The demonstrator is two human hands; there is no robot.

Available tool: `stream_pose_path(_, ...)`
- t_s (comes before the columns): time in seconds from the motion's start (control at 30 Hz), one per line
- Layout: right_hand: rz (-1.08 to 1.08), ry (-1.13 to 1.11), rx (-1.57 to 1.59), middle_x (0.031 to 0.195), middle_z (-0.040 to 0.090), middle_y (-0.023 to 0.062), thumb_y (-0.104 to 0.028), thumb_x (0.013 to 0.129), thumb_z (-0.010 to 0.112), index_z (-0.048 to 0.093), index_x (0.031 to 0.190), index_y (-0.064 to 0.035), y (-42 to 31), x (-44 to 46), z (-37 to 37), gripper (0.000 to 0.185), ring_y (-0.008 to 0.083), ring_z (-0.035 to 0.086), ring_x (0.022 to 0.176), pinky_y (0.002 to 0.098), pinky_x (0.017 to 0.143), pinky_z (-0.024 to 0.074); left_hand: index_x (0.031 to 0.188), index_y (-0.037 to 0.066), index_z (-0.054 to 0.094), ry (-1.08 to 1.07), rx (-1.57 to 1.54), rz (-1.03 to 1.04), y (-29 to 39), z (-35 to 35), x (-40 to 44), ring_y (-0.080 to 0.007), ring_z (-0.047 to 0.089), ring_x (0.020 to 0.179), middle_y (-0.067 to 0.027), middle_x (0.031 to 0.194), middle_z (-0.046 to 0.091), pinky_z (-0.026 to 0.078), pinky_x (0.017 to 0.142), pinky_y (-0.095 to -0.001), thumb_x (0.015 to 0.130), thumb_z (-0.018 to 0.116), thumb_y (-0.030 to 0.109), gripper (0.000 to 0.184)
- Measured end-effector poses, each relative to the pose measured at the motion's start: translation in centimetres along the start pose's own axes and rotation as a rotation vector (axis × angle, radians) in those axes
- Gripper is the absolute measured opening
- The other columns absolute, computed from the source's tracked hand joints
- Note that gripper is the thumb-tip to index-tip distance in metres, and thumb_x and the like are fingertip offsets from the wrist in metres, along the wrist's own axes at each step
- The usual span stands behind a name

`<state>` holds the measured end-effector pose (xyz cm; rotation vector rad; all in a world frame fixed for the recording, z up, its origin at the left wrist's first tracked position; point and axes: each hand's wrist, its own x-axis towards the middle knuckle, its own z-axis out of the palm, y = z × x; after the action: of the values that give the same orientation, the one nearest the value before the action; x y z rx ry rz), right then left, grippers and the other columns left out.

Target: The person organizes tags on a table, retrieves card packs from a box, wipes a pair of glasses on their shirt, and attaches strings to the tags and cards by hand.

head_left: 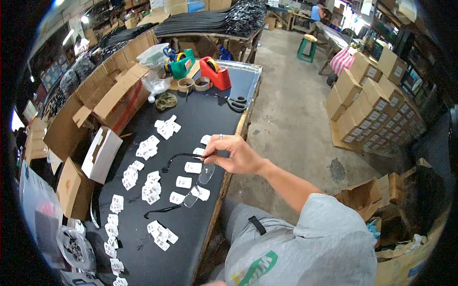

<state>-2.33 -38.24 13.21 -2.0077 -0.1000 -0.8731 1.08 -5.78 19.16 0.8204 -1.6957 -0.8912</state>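
Observation:
My right hand [231, 153] pinches one temple arm of a pair of black-framed eyeglasses [206, 174] between thumb and fingers, holding them above the black table [191, 238]. Their clear lenses face sideways, and the other temple arm reaches down to the left. Under and beside the glasses lie small white printed cards [192, 167] in a column. More cards sit in fanned piles [151, 188] to the left, and another pile [162, 235] lies nearer me. Of my left hand [215, 283], only a sliver of skin shows at the bottom edge; its fingers are hidden.
Scissors [237, 103], tape rolls [202, 84], a red tape dispenser [215, 74] and a green one [183, 66] stand at the table's far end. Cardboard boxes [102, 155] line its left side. Stacked cartons [377, 105] stand on the floor at right. A person [317, 13] is far back.

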Motion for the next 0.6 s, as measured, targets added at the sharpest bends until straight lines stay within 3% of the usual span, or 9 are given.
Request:
stream_pose_path(0.03, 0.003, -0.011, 0.013, 0.078, 0.063, 0.0095, 0.0, 0.074, 0.073, 0.065, 0.083, -0.0001, 0.0, 0.1, 0.0, 0.011, 0.0208, 0.062, 0.075, 0.0305, 0.068, 0.0477, 0.072, 0.0, 0.059, 0.37, 0.106, 0.17, -1.1, 2.1, -1.1, -0.0263, 0.05, 0.063, -0.0107, 0.071, 0.056, 0.036, 0.057, -0.0381, 0.067, 0.063, 0.018, 0.019)
stream_pose_path(0.07, -0.027, -0.003, -0.018, 0.078, 0.064, 0.0097, 0.001, 0.075, 0.07, 0.066, 0.083, -0.0004, -0.1, 0.1, 0.1, 0.01, 0.0207, 0.062, 0.075, 0.0301, 0.067, 0.0477, 0.071, 0.001, 0.056, 0.603, -0.237, 0.17, -3.4, 2.8, -3.6, -0.0228, 0.049, 0.058, -0.01, 0.067, 0.055, 0.038, 0.051, -0.0368, 0.074, 0.062, 0.02, 0.02)
stream_pose_path(0.1, -0.057, -0.009, -0.027, 0.078, 0.064, 0.0098, 0.003, 0.075, 0.068, 0.066, 0.083, -0.0007, 0.0, 0.2, 0.7, 0.009, 0.0207, 0.062, 0.074, 0.0298, 0.067, 0.0477, 0.075, 0.002, 0.055, 0.668, -0.106, 0.142, -2.0, 1.0, -2.1, -0.0234, 0.05, 0.056, -0.0091, 0.066, 0.054, 0.041, 0.05, -0.0384, 0.087, 0.055, 0.025, 0.027)
stream_pose_path(0.13, -0.04, -0.015, -0.029, 0.078, 0.064, 0.0094, 0.006, 0.075, 0.065, 0.066, 0.083, -0.0011, 0.3, 0.1, 1.0, 0.011, 0.0197, 0.062, 0.075, 0.0294, 0.067, 0.0477, 0.075, 0.002, 0.053, 0.525, -0.409, 0.324, -3.1, -1.2, -2.2, -0.0276, 0.057, 0.06, -0.0192, 0.067, 0.057, 0.049, 0.048, -0.035, 0.095, 0.052, 0.019, 0.026)
stream_pose_path(0.17, -0.015, -0.043, -0.006, 0.077, 0.064, 0.0089, 0.008, 0.074, 0.061, 0.067, 0.084, -0.0014, 0.8, -0.2, 1.3, 0.014, 0.0186, 0.062, 0.075, 0.0289, 0.067, 0.0476, 0.089, -0.003, 0.054, 0.446, -0.245, 0.322, -2.7, -1.3, -3.2, -0.0235, 0.056, 0.062, -0.0133, 0.071, 0.055, 0.05, 0.057, -0.0369, 0.094, 0.05, 0.019, 0.023)
stream_pose_path(0.2, 0.011, -0.001, 0.065, 0.079, 0.064, 0.0066, 0.012, 0.073, 0.054, 0.067, 0.085, -0.0021, 0.6, -0.3, 1.8, 0.023, 0.0149, 0.06, 0.076, 0.0267, 0.068, 0.047, 0.089, -0.003, 0.052, 0.812, -0.211, 0.378, -2.1, 1.7, -2.3, -0.0259, 0.055, 0.056, -0.0171, 0.072, 0.056, 0.048, 0.047, -0.0392, 0.094, 0.046, 0.01, 0.015)
stream_pose_path(0.33, 0.038, -0.091, 0.106, 0.092, 0.064, 0.0034, 0.002, 0.088, 0.06, 0.065, 0.091, 0.001, 0.5, -0.3, 5.1, 0.006, 0.0077, 0.057, 0.083, 0.0209, 0.071, 0.0459, 0.066, 0.002, 0.047, 1.222, -0.065, 0.345, 1.6, 6.1, -2.1, -0.0251, 0.05, 0.047, -0.0164, 0.06, 0.054, 0.04, 0.042, -0.0332, 0.088, 0.054, 0.005, 0.023)
stream_pose_path(0.47, -0.076, -0.229, 0.081, 0.095, 0.065, 0.0053, 0.005, 0.087, 0.06, 0.065, 0.095, 0.0016, -0.5, -1.1, 7.2, 0.01, 0.0092, 0.059, 0.086, 0.0215, 0.076, 0.0478, 0.06, 0.004, 0.053, 0.651, -0.812, 0.644, 0.7, 6.8, -3.1, -0.022, 0.051, 0.043, -0.0146, 0.063, 0.057, 0.038, 0.035, -0.0304, 0.086, 0.061, 0.008, 0.027)
stream_pose_path(0.6, -0.089, -0.216, 0.15, 0.098, 0.066, 0.0081, 0.004, 0.087, 0.059, 0.064, 0.099, 0.0021, -1.1, -1.5, 8.3, 0.013, 0.0116, 0.06, 0.087, 0.0221, 0.078, 0.0481, 0.061, 0.004, 0.054, 0.761, -0.748, 0.56, 1.7, 8.7, -2.0, -0.0221, 0.052, 0.044, -0.015, 0.063, 0.058, 0.039, 0.036, -0.0304, 0.087, 0.058, 0.01, 0.027)
